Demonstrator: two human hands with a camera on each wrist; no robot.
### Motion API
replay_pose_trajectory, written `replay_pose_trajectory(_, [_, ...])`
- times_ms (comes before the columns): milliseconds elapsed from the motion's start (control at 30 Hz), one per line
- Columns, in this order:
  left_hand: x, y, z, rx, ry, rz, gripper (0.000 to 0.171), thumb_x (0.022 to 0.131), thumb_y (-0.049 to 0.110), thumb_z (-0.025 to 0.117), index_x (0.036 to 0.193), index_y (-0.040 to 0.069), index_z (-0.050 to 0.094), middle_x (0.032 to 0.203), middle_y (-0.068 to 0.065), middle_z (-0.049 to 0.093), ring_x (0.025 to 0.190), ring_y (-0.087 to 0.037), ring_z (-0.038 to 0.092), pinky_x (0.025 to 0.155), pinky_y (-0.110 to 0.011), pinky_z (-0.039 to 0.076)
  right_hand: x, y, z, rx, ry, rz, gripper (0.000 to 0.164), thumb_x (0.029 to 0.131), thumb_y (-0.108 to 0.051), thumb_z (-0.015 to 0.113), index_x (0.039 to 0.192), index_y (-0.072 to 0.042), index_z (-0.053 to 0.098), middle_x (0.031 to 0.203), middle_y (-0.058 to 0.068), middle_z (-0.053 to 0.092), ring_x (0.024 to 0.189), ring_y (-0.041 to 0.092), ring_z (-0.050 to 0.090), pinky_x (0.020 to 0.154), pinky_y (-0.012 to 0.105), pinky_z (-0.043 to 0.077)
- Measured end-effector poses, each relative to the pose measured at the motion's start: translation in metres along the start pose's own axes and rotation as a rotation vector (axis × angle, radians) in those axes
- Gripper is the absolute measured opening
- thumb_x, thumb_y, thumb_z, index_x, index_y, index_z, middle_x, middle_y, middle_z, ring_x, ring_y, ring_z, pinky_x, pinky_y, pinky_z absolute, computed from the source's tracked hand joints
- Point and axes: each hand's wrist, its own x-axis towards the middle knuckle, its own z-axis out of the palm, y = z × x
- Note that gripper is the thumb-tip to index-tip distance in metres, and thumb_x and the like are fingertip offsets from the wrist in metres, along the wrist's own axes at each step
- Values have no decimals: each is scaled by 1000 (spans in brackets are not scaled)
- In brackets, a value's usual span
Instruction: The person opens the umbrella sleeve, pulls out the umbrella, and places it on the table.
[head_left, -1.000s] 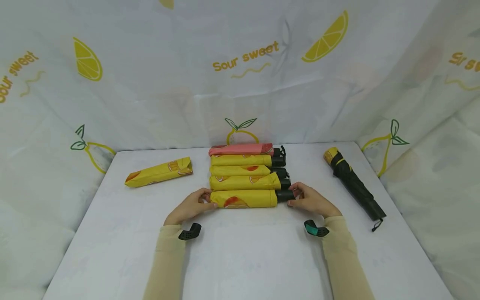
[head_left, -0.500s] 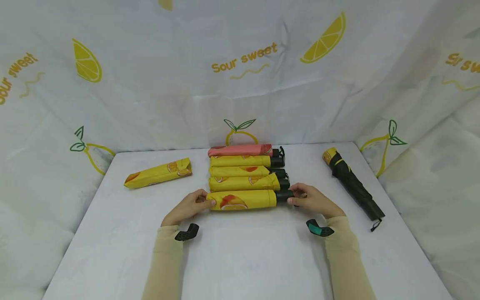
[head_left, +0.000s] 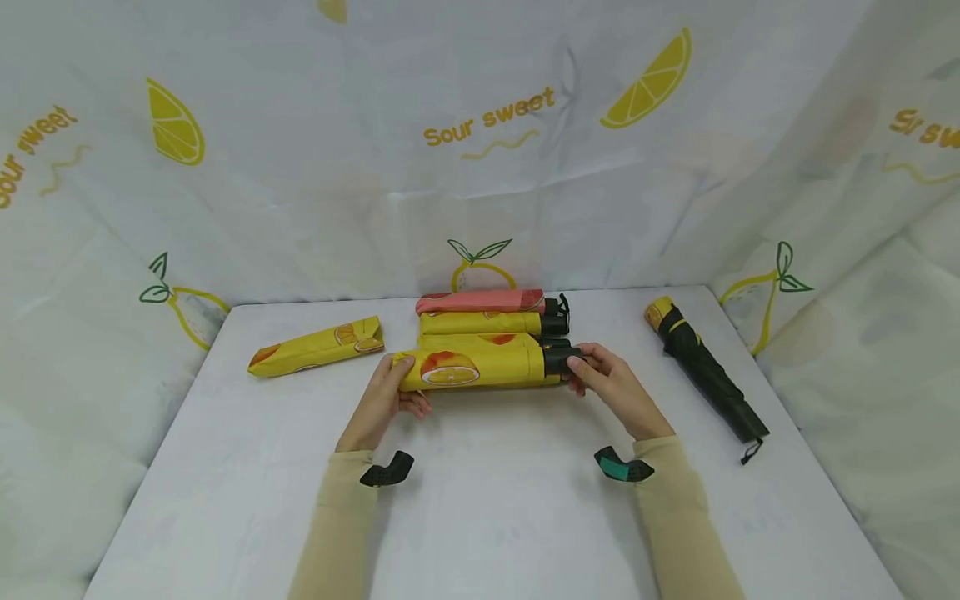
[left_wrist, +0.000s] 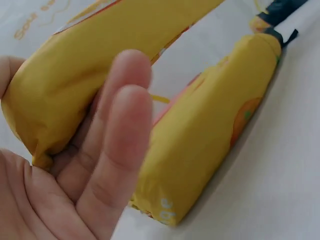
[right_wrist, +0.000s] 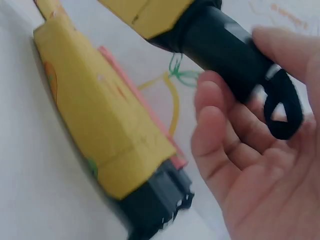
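A folded umbrella [head_left: 471,367] in a yellow, orange-printed cover is held level above the white table. My left hand [head_left: 384,402] grips its covered end, thumb on top. At the other end my right hand [head_left: 617,390] pinches the black handle [right_wrist: 220,45], whose wrist loop [right_wrist: 285,107] dangles in the right wrist view. Behind and below it lies a row of folded umbrellas: a pink umbrella [head_left: 480,301] at the back, then a yellow umbrella [head_left: 487,323] and another yellow umbrella [head_left: 450,341]. The nearest one in the row is mostly hidden by the held umbrella.
A yellow umbrella cover [head_left: 318,345] lies flat at the left of the white table [head_left: 495,517]. On the right, a black folded umbrella [head_left: 708,371] with a yellow end lies slanted. A white lemon-print cloth [head_left: 300,192] hangs behind the table.
Both hands have lifted the nearest yellow umbrella off the table, out of the row's front. It has risen and shifted slightly left, overlapping the umbrella behind it. The other items have stayed put.
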Motion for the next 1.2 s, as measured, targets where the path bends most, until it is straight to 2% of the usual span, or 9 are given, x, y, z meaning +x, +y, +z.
replay_pose_trajectory(133, [0, 4, 9, 15, 52, -2, 49, 104, 53, 48, 119, 6, 48, 75, -7, 65, 56, -15, 64, 58, -31, 58, -5, -13, 12, 49, 66, -23, 48, 103, -48, 55, 130, -9, 47, 95, 10, 57, 78, 14, 56, 73, 26, 52])
replay_pose_trajectory(267, [2, 5, 20, 82, 152, 7, 48, 101, 58, 51, 109, 10, 53, 63, -1, 55, 48, -16, 54, 53, -29, 54, -8, -22, 28, 56, 152, -44, 44, 102, -50, 55, 118, -10, 46, 80, 6, 52, 65, 12, 49, 58, 23, 44])
replay_pose_trajectory(400, [0, 7, 28, 108, 267, 38, 49, 99, 60, 52, 99, 11, 54, 60, -1, 47, 46, -18, 46, 48, -28, 51, -7, -24, 41, -5, 292, -96, 43, 101, -51, 56, 103, -9, 51, 75, 7, 54, 61, 14, 51, 54, 24, 45])
replay_pose_trajectory(500, [-2, 10, 31, 117, 315, 65, 53, 100, 64, 46, 97, 12, 52, 63, 0, 43, 48, -18, 40, 45, -25, 47, -8, -23, 47, -18, 378, -145, 39, 102, -49, 56, 101, -10, 56, 75, 7, 57, 60, 15, 54, 53, 24, 45])
replay_pose_trajectory(633, [-5, 14, 33, 144, 330, 99, 56, 102, 66, 37, 100, 13, 53, 67, -1, 40, 51, -17, 36, 45, -22, 42, -7, -21, 52, 41, 433, -210, 30, 104, -38, 55, 103, -9, 62, 75, 6, 58, 57, 13, 53, 50, 23, 44])
replay_pose_trajectory(767, [-6, 17, 33, 178, 319, 117, 52, 104, 62, 35, 101, 12, 52, 67, -1, 38, 51, -16, 35, 45, -22, 38, -6, -19, 53, 74, 469, -242, 28, 105, -30, 51, 100, -5, 63, 75, 4, 57, 55, 12, 52, 48, 23, 45])
replay_pose_trajectory(967, [-8, 19, 35, 227, 316, 111, 44, 105, 55, 41, 101, 13, 52, 66, 0, 40, 50, -15, 37, 45, -22, 37, -7, -19, 55, 92, 495, -221, 32, 105, -33, 52, 89, -6, 59, 66, 5, 58, 48, 18, 54, 45, 26, 49])
replay_pose_trajectory(1100, [-8, 19, 35, 225, 317, 100, 45, 105, 55, 41, 100, 12, 52, 66, 0, 40, 50, -15, 37, 45, -22, 37, -7, -20, 57, 53, 537, -245, 35, 104, -33, 56, 81, -7, 57, 65, 4, 57, 48, 18, 53, 46, 28, 49])
replay_pose_trajectory(1200, [-8, 17, 34, 215, 318, 95, 46, 105, 56, 41, 99, 12, 52, 66, 0, 39, 50, -14, 36, 45, -22, 37, -7, -20, 58, -39, 606, -318, 32, 103, -27, 56, 76, -9, 58, 62, 3, 55, 49, 16, 51, 45, 25, 45])
